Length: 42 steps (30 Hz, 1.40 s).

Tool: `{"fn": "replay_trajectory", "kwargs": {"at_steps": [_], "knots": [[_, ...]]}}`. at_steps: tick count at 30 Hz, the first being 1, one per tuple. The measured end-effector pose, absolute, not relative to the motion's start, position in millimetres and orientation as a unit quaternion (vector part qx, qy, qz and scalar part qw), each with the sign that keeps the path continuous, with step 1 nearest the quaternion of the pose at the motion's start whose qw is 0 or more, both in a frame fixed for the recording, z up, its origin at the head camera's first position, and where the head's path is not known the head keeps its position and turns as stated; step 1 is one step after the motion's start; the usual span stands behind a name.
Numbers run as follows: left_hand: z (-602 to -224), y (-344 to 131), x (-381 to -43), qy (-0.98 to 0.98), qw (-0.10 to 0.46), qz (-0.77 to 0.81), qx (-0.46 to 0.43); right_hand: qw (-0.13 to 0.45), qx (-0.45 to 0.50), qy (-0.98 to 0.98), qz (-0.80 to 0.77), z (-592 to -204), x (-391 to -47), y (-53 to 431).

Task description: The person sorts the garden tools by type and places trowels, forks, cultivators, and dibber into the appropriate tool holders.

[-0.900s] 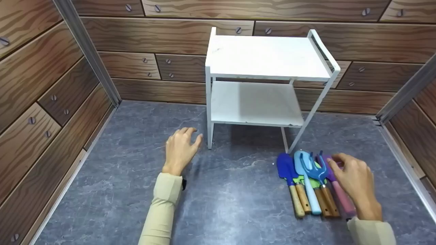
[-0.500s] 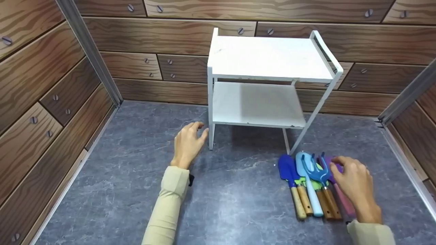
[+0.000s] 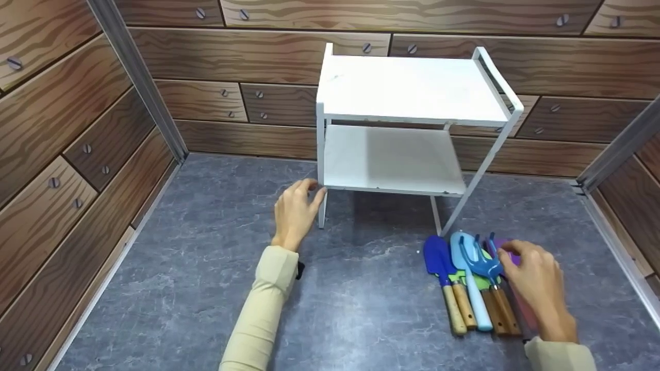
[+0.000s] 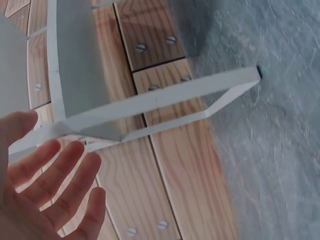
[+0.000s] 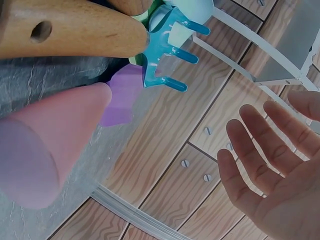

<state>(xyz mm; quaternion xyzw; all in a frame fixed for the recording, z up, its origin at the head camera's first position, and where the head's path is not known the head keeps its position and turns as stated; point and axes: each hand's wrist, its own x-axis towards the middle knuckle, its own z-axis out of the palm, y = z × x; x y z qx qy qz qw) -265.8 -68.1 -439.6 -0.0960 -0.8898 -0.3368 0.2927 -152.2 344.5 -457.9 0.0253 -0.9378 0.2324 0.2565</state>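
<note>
My left hand [image 3: 296, 214] is at the left front leg of a white two-tier shelf [image 3: 407, 85], with thumb and fingers parted. In the left wrist view the fingers [image 4: 67, 175] are loosely bent beside the white frame [image 4: 160, 97]; whether they touch it I cannot tell. Over the right side of a row of garden tools hovers my right hand [image 3: 536, 283], holding nothing. Beneath and beside it lie a blue hand fork [image 3: 482, 264], a purple trowel [image 5: 122, 95] with a pink handle, a light blue trowel [image 3: 475, 293] and a dark blue trowel [image 3: 437, 257]. Green tool heads are partly covered.
The shelf's lower board [image 3: 394, 157] sits under its top. Wood-patterned walls [image 3: 232, 54] with metal corner strips [image 3: 144, 82] enclose the grey floor [image 3: 180, 288] at the back and both sides.
My left hand has moved right and away from me, up to the shelf's left leg. The right hand has barely moved over the tools. The head view has shifted slightly.
</note>
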Motion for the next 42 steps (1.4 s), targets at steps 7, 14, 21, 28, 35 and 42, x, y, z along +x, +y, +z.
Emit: {"fn": "replay_trajectory", "kwargs": {"at_steps": [7,14,21,28,35,42], "knots": [[-438,-65,-279,-0.889,0.256,-0.371,-0.082,0.250,0.022,-0.938,0.237,-461,-155,341],[-449,-57,-299,-0.847,0.237,-0.465,-0.097,0.257,0.029,-0.935,0.244,-466,-158,335],[-466,-45,-308,-0.829,0.311,-0.451,-0.111,0.263,0.025,-0.932,0.248,-469,-155,335],[-472,-48,-304,-0.826,0.329,-0.446,-0.100,0.225,0.008,-0.943,0.245,-474,-149,337],[-471,-50,-305,-0.829,0.329,-0.439,-0.105,0.223,-0.005,-0.945,0.239,-474,-144,341],[-474,-49,-304,-0.827,0.337,-0.439,-0.099,0.192,-0.024,-0.955,0.224,-477,-136,350]]}}
